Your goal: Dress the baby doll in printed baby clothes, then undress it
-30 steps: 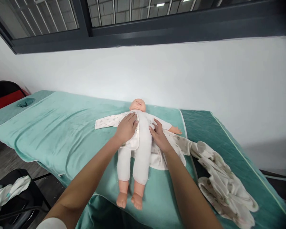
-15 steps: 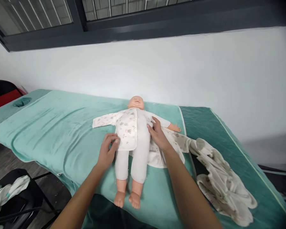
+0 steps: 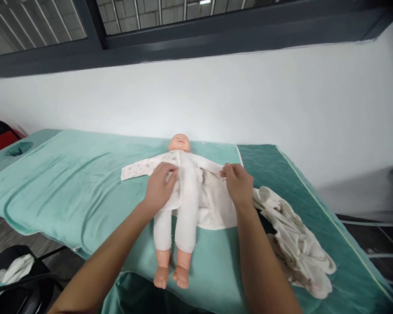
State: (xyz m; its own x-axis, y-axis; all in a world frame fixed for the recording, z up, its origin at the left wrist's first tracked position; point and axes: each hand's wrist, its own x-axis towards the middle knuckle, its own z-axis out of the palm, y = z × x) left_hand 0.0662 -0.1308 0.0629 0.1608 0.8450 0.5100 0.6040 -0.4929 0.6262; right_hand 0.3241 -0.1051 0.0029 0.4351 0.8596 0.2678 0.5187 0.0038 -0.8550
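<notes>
Dressing the doll (image 3: pixel 183 192): the left hand (image 3: pixel 160 187) presses one jacket (image 3: pixel 216 205) flap flat, the right hand (image 3: pixel 239 183) pinches the other, likely to draw across.

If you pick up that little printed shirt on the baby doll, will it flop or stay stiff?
Probably floppy: the printed shirt lies flat and its open flap drapes over the teal sheet. Likely light, since it creases softly under the left hand. It shouldn't roll or break.
</notes>
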